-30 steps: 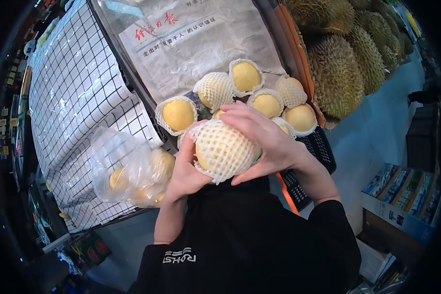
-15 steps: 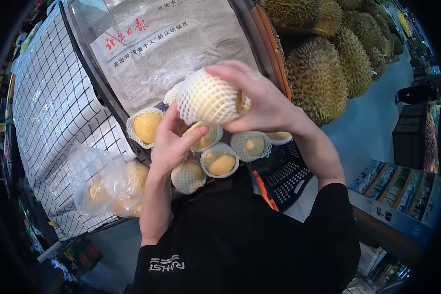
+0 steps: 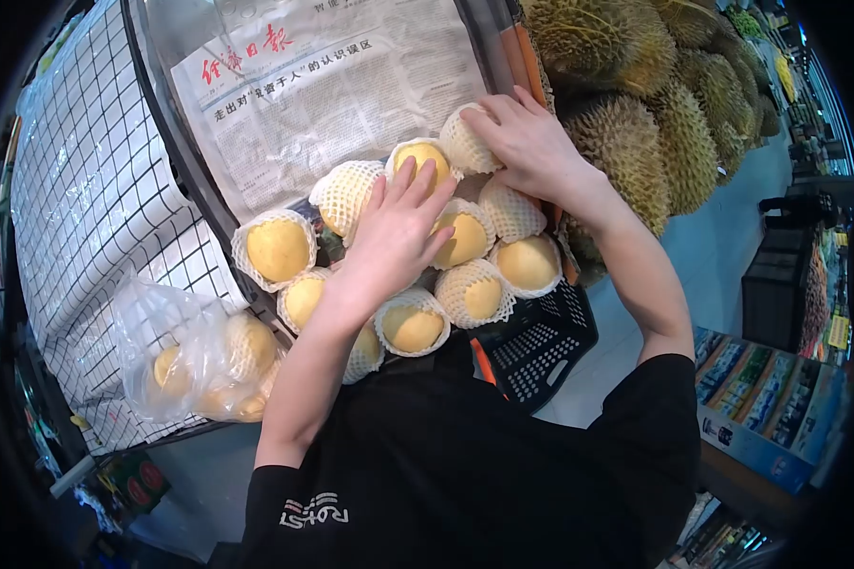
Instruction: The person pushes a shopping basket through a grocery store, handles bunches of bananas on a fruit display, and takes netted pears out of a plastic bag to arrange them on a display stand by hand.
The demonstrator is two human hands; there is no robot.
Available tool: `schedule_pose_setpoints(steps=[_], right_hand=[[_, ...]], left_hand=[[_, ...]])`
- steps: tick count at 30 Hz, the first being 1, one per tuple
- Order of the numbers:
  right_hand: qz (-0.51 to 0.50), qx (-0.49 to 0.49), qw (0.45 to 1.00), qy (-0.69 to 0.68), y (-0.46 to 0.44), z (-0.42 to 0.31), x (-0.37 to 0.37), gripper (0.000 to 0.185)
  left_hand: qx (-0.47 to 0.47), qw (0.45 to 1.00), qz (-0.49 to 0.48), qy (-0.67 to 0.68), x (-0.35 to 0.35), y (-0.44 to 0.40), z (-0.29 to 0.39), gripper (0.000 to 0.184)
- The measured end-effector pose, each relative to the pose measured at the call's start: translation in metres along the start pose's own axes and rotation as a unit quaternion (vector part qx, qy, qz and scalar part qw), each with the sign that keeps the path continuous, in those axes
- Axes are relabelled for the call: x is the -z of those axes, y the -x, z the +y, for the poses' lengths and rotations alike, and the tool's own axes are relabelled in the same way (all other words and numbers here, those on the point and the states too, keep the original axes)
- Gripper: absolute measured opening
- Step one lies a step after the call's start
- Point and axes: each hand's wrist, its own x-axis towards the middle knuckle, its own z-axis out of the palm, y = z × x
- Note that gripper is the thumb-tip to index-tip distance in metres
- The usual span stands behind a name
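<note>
Newspaper point(image 3: 304, 123) lies flat just beyond a cluster of yellow fruit point(image 3: 465, 237) in white foam nets point(image 3: 346, 192). We see the left hand point(image 3: 394, 229) holding nothing, its fingers splayed over 1 fruit at the cluster's far side. The right hand point(image 3: 538, 152) grasps 1 netted fruit point(image 3: 460, 144) at the far right corner (we cannot make out its thumb clearly). Beyond that hand we see piled durians point(image 3: 626, 156); well to the left lies a clear plastic bag point(image 3: 152, 318) of more fruit.
</note>
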Motion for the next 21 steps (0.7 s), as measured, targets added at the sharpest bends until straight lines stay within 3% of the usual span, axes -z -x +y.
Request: schedule_pose_setpoints(steps=[7,9,12,16,19,20,21], right_hand=[[0.014,-0.033,0.999,0.006,-0.005,-0.004,0.001,0.074],[0.077,-0.086,0.987,-0.112,-0.008,-0.008,0.008,0.065],[0.138,-0.104,0.975,-0.139,-0.013,-0.01,0.013,0.069],[0.15,-0.086,0.982,-0.077,-0.015,-0.003,0.006,0.071],[0.07,0.002,0.998,0.007,-0.009,-0.002,-0.003,0.061],[0.071,0.003,0.997,0.007,-0.006,-0.003,-0.005,0.061],[0.011,-0.011,1.0,0.017,-0.002,-0.004,-0.007,0.065]], left_hand=[[0.003,0.999,-0.004,-0.052,-0.005,-0.001,0.0,0.053],[0.008,0.999,0.005,-0.053,-0.004,0.001,0.001,0.053],[0.016,0.998,0.02,-0.056,-0.002,0.003,0.005,0.051],[0.012,0.997,0.031,-0.063,-0.003,0.005,0.005,0.045],[-0.001,0.999,0.035,-0.03,-0.007,0.005,0.001,0.043],[-0.001,0.999,0.036,-0.031,-0.01,0.005,0.0,0.043],[-0.001,0.998,0.054,-0.012,-0.014,0.004,-0.001,0.042]])
